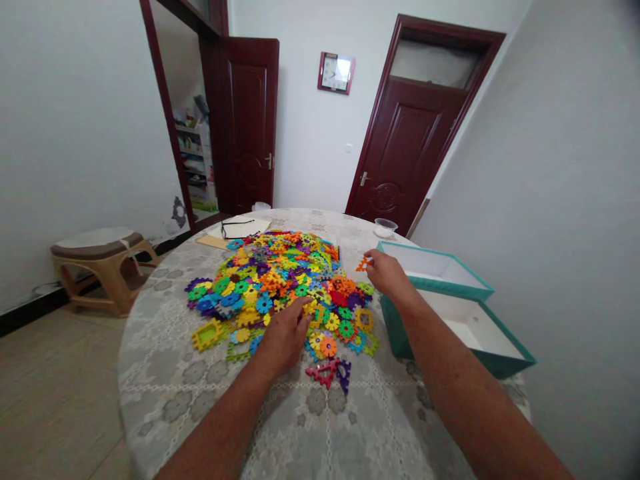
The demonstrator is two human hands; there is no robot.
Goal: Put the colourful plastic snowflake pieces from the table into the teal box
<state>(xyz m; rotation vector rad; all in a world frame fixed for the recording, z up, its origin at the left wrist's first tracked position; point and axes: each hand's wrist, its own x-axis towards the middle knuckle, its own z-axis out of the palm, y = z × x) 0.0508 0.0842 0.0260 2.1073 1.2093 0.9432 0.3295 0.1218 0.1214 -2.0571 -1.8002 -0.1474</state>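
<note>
At the far left, a tan plastic stool (100, 267) with a padded seat stands on the floor beside a round table (165, 373) covered in a grey-patterned cloth. On the table's far side, dark-framed glasses (237, 229) lie on a sheet of paper (257, 227). A heaped pile of interlocking plastic gear pieces (270, 287), in yellow, blue, green, orange and purple, fills the middle of the table. The left hand (285, 337) rests at the pile's near edge, its fingers curled down among yellow pieces; they hide what lies beneath, so I cannot tell whether it grips one. Nearer the person, a red triangular piece (323, 373) and a purple piece (343, 375) touch each other, just beyond the pile's edge. The right hand (387, 277), fingers drawn together, seems to pinch a small orange piece (364, 265) just beside the pile's right side. Further right, a clear plastic bowl (385, 227) sits near the table's far edge, and two open white boxes with teal rims (465, 333) stand side by side along the table's right edge.
</note>
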